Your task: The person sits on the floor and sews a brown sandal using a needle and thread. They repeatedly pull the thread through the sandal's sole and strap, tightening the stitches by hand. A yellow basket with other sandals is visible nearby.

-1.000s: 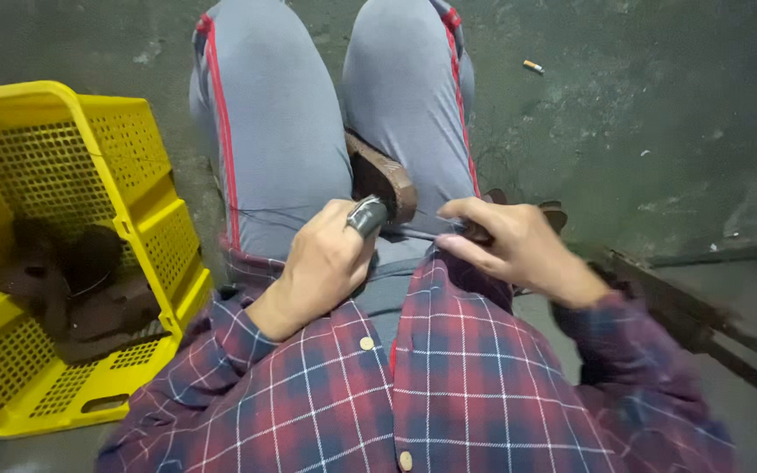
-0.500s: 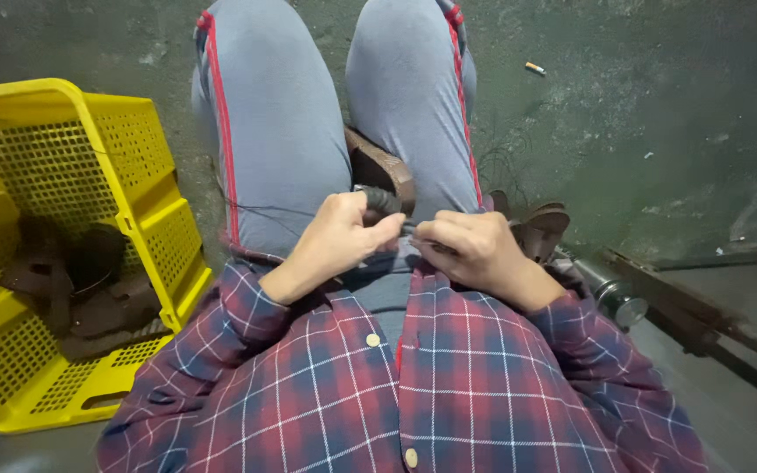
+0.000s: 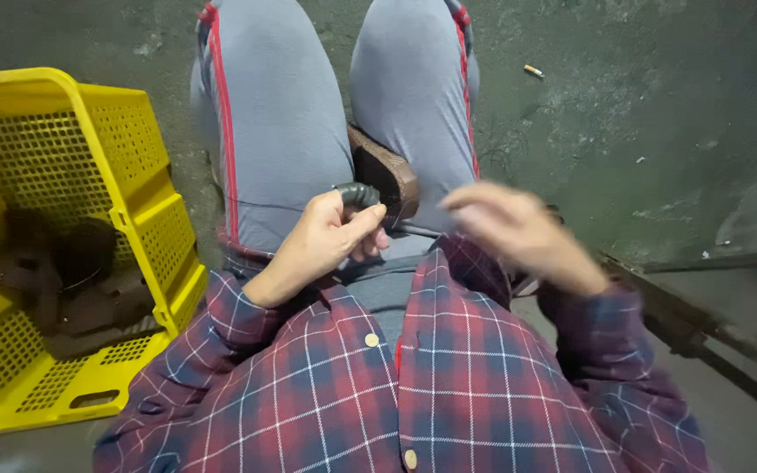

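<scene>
A small dark ribbed rubber ring [image 3: 358, 194], curved like a short piece of grooved hose, sits pinched at the top of the left hand [image 3: 326, 241], whose fingers are curled closed around it just above the lap of a seated person in grey trousers with red side stripes [image 3: 278, 123] and a red-and-blue checked shirt [image 3: 413, 385]. Half a second earlier both hands met over the piece; now the right hand [image 3: 519, 232] has come away from it and shows only as a blur to the right, fingers loosely spread and, as far as the smear allows, holding nothing. One reading is that the two-handed working of the ring has paused, leaving the left hand alone in charge of it. Just behind the ring, between the thighs, a brown wooden block with a dark face [image 3: 389, 175] rests tilted. To the left a yellow perforated plastic crate [image 3: 146, 228] stands on the concrete floor [image 3: 659, 105], holding dark brown rusty-looking parts [image 3: 72, 280]. A rusty metal bar [image 3: 703, 324] runs along the floor at the right, and a cigarette butt [image 3: 533, 70] lies well apart at the top.
</scene>
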